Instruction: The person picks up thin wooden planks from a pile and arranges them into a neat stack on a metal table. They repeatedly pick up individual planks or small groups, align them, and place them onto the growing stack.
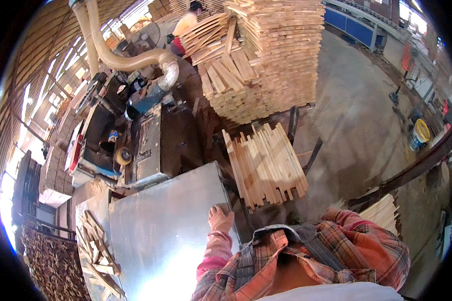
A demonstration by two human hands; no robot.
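Well, L hand [221,219] open on tbl [160,200] — R [331,214] unclear.

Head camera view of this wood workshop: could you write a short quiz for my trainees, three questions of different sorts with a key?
1. Multiple choice: what does the person's left hand rest on?
A) the yellow-topped round bucket
B) the flat grey metal table
C) the pale bundle of narrow wooden strips

2. True or false: the beige ribbed flexible hose is to the left of the tall stack of pale wooden boards in the picture.

3. Fill in the blank: the loose heap of pale wooden offcuts lies on the ____ side of the picture.

Key: 1. B; 2. True; 3. left.
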